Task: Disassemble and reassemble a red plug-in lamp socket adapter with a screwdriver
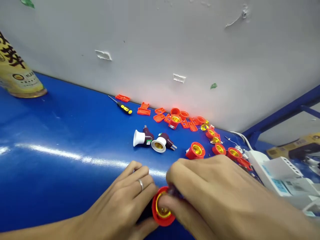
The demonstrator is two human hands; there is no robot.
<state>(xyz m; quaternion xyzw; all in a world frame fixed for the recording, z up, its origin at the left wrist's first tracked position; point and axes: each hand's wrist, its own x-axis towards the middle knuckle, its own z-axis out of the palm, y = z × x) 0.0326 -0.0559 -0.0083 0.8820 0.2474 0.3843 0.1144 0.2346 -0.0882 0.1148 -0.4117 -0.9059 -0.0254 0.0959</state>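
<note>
A red lamp socket [155,216] with a gold threaded shell is held low in front of me, its opening facing up towards me. My left hand [122,200], with a ring on one finger, grips it from the left between thumb and fingers. Over its right side curls my right hand [207,193], the thumb reaching into the opening. Something dark shows between the right thumb and forefinger, too blurred to name. Beyond the hands lie two white-and-dark-purple plug-in lamp holders [159,144] and another red socket [196,151].
Red sockets, covers [159,117] and gold shells [204,127] are scattered along the wall. A black-and-yellow screwdriver [125,108] lies left of them. A yellow bottle [22,76] stands at far left. White power strip [260,163] and boxes sit at right. The table [62,133] is blue.
</note>
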